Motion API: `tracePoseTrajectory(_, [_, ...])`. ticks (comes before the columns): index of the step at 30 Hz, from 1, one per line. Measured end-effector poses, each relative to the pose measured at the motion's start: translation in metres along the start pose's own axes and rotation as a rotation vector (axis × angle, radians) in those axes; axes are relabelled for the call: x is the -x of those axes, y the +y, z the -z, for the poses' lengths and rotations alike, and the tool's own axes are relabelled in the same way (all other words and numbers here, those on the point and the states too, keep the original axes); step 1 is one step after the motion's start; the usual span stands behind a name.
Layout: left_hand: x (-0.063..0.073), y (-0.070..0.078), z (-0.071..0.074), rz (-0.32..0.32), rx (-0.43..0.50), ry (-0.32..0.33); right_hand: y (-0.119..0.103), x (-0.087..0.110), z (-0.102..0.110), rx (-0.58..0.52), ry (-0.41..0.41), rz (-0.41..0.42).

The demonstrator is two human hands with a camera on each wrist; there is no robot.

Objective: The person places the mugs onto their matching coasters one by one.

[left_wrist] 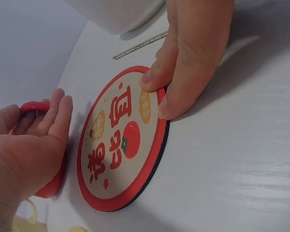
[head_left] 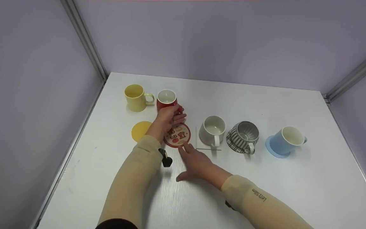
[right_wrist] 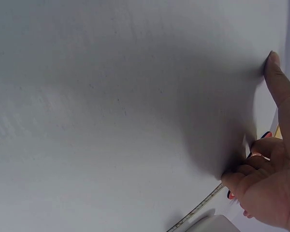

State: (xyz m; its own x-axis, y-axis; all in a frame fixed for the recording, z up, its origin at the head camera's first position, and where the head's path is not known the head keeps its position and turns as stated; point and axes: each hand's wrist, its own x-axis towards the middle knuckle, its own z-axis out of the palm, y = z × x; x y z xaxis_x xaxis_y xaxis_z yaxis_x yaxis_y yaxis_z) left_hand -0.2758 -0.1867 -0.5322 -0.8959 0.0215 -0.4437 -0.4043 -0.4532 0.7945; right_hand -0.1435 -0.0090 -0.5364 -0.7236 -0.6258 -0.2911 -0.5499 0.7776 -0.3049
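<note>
A red mug (head_left: 161,105) with a white inside stands at the back left. My left hand (head_left: 167,118) pinches its handle (left_wrist: 35,105) between thumb and fingers, as the left wrist view shows. Just in front of it lies a round red-rimmed coaster (head_left: 183,136) with red characters and a tomato picture. My right hand (head_left: 198,163) touches the coaster's near right edge with its fingertips, its thumb spread away towards me. In the right wrist view the right hand (right_wrist: 275,179) hides most of the coaster.
Left are a yellow mug (head_left: 135,102) and a round yellow coaster (head_left: 139,130). To the right stand a white mug (head_left: 207,134) on a square coaster (head_left: 205,149), a striped mug (head_left: 242,137) on a checked coaster (head_left: 233,145) and a blue mug (head_left: 280,143) on a blue coaster (head_left: 274,152).
</note>
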Motion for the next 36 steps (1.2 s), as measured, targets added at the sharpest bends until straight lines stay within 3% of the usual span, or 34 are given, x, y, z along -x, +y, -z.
tracePoseTrajectory(11, [0.0016,0.0006,0.0022,-0.017,-0.146,0.019,-0.0023,-0.0004,0.0001,0.012,-0.013,-0.012])
tracePoseTrajectory(30, [0.0071,-0.001,0.0026,-0.051,-0.234,0.069,-0.0028,-0.001,-0.0003,-0.002,0.002,0.002])
tracePoseTrajectory(36, [0.0079,-0.0009,0.0026,-0.051,-0.205,0.084,-0.0034,-0.0024,-0.0007,-0.009,-0.017,-0.01])
